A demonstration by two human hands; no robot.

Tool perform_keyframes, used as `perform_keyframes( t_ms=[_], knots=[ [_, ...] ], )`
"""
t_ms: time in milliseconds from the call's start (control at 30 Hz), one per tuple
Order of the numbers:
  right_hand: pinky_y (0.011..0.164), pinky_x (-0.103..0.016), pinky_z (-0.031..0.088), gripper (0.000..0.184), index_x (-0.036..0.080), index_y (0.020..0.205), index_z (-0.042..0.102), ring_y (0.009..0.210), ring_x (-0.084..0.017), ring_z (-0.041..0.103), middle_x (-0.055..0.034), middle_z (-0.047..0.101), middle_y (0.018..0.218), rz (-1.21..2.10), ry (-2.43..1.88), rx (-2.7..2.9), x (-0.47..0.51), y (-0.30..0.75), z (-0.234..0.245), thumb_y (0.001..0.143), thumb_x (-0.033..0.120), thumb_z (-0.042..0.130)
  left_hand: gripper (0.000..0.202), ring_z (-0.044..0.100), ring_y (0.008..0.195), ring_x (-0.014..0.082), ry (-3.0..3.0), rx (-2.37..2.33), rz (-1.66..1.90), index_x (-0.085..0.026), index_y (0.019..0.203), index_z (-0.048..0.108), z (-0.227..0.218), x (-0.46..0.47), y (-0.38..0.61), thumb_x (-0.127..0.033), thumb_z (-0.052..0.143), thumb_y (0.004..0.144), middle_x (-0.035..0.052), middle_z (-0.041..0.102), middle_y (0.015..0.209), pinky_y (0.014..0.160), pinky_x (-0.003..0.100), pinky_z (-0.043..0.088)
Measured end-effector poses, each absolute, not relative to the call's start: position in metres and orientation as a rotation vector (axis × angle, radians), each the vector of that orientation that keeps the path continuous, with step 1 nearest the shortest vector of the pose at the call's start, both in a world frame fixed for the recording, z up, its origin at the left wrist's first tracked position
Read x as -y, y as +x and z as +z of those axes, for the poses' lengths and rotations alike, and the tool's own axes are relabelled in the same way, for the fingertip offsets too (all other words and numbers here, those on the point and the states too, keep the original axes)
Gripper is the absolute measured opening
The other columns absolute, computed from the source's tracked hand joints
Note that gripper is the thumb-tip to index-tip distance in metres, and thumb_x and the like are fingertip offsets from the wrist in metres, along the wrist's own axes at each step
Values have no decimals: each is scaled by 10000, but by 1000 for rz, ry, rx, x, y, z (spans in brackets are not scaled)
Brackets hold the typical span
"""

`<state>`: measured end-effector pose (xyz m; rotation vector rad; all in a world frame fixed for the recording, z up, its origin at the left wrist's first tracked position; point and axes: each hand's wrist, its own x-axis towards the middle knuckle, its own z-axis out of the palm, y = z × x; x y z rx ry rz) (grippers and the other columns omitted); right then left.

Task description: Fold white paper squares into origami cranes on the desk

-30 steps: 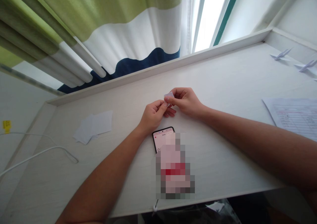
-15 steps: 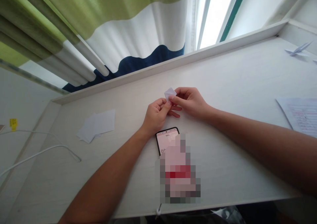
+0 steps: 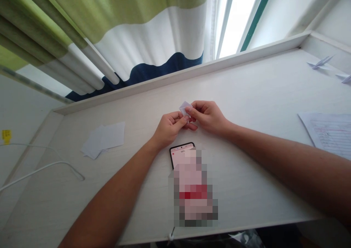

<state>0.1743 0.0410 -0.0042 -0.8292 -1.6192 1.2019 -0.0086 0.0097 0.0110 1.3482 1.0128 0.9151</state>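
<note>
A small folded piece of white paper (image 3: 184,106) is held just above the white desk (image 3: 246,87), near its middle. My left hand (image 3: 168,128) pinches its near side with thumb and fingers pressed together. My right hand (image 3: 207,116) pinches it from the right, fingers curled. The two hands touch each other at the paper. Most of the paper is hidden between the fingertips.
A phone (image 3: 181,154) lies screen up just in front of my hands. A small stack of white paper squares (image 3: 103,141) lies to the left. A white cable (image 3: 41,169) curves at the far left. Folded paper shapes (image 3: 320,62) and a printed sheet (image 3: 330,132) are at the right.
The hands have stayed together at the paper, turning and working it slightly; its visible tip has changed shape. The view shifted a little.
</note>
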Motion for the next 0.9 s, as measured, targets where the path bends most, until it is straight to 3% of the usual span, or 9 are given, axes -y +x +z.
perform_keyframes(
  t_ms=[267,433,700,900],
  knots=[
    [611,-303,464,517,194,746,685,644,-145,569,-8,649,688,1286,-816,1556,-41,172,2,866,691,763,461,761,731,191,1345,-1007,1005,-162,830,695,4,-11,-6,-611,752,920,59,769,705,808,309,568],
    [589,-303,464,483,189,760,707,608,-137,558,-8,659,659,1122,-837,1561,-37,170,0,894,652,743,480,734,699,178,1360,-992,1021,-162,859,685,3,-13,-6,-634,752,912,37,747,701,734,297,544],
    [589,-296,457,263,202,774,696,600,-120,572,7,659,675,764,-796,1606,-30,168,-4,981,363,697,474,732,774,182,1433,-957,939,-154,886,752,6,-14,-10,-623,721,943,79,801,795,787,300,532],
    [545,-274,456,208,203,777,685,541,-96,577,26,635,676,660,-701,1642,-25,169,0,976,254,714,494,722,760,184,1456,-890,905,-160,848,767,7,-14,-10,-647,732,922,73,784,787,809,319,556]
  ],
)
